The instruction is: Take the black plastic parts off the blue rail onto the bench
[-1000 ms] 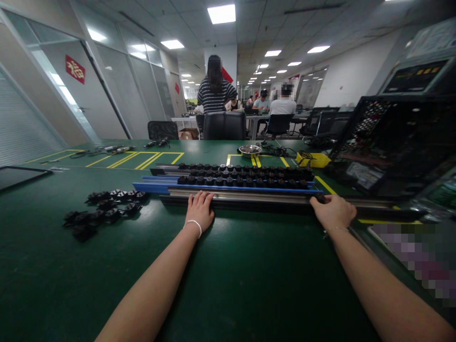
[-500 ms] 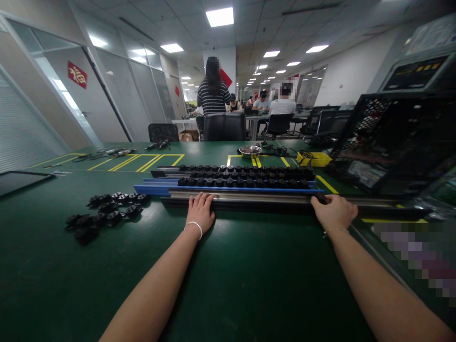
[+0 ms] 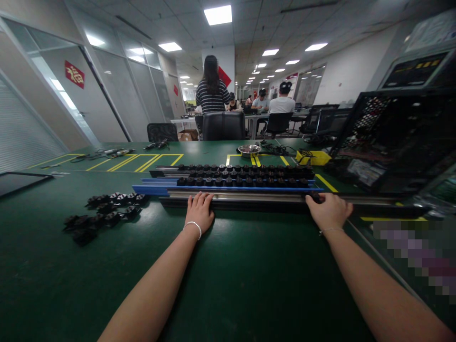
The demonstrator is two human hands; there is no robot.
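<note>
A long black rail [image 3: 263,204] with a metallic channel lies across the green table. My left hand [image 3: 200,211] rests on its left part, fingers spread over the near edge. Toward the rail's right side, my right hand [image 3: 329,209] is closed on a small black part [image 3: 314,196] at the channel. Behind the rail lies a blue rail [image 3: 153,189], and rows of black parts [image 3: 238,181] stand along the rails. To the left, several loose black parts [image 3: 107,209] lie in a cluster.
A metal bowl [image 3: 250,150], dark cables and a yellow tray [image 3: 313,157] sit at the back. A large black open-fronted case [image 3: 402,142] stands at the right. Tools lie at the back left, a dark flat panel [image 3: 23,183] at the far left. People are beyond the table.
My right hand has moved slightly left along the rail with the small black part. My left hand has stayed on the rail. The view has shifted a little.
</note>
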